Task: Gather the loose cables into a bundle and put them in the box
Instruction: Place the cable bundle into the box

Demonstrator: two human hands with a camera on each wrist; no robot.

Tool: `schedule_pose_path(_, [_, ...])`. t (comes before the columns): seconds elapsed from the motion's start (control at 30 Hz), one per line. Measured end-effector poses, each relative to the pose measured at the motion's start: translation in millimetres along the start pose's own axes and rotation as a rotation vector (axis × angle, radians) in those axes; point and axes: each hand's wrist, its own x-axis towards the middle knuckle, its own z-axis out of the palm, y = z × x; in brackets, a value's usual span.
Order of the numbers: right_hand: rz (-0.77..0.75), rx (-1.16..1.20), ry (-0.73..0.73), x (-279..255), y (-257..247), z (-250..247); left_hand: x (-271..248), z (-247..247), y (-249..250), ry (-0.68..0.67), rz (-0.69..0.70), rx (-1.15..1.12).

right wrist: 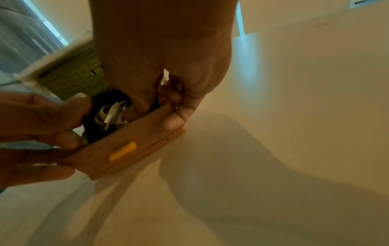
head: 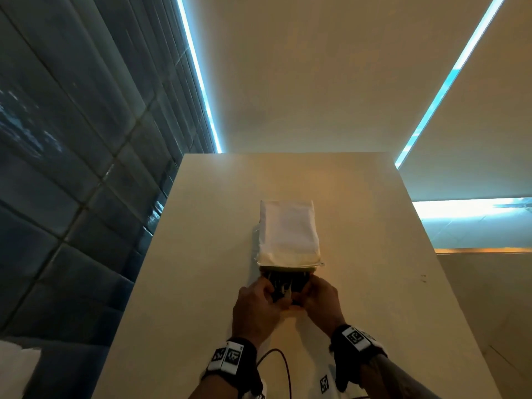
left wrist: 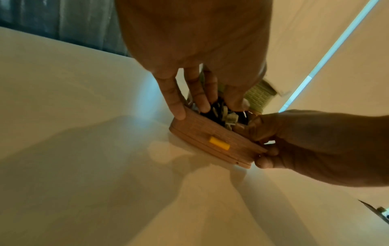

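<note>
A small wooden box (left wrist: pixel 195 128) with a yellow clasp (left wrist: pixel 219 143) stands on the pale table (head: pixel 201 254). Its white lid (head: pixel 288 228), lined in green weave, is raised. Black and white cables (head: pixel 288 283) lie coiled inside the box. My left hand (head: pixel 256 298) grips the box's left end, fingers along the wall and thumb down on the cables (left wrist: pixel 219 114). My right hand (head: pixel 321 295) holds the right front corner (right wrist: pixel 168 131), with its other fingers curled inside on the cables (right wrist: pixel 109 114). Much of the inside is hidden by my hands.
A dark tiled wall (head: pixel 72 168) runs along the table's left edge. A thin black cable loop (head: pixel 280 361) and a white sheet with a printed marker (head: pixel 324 383) lie near the table's front edge, under my wrists. Bare tabletop surrounds the box.
</note>
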Motion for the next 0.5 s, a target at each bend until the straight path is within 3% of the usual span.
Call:
schedule_pose_path(0.2, [-0.007,0.047,0.03,-2,0,-2,13,10,2,0.025,-0.052,0.079])
schedule_pose_path(0.33, [0.0,0.094,0.051,-5,-5,-2,19,7,7,0.034,-0.118,-0.005])
schedule_pose_path(0.5, [0.053,0.094,0.147,8,-5,0,29,6,4,0.089,-0.046,-0.091])
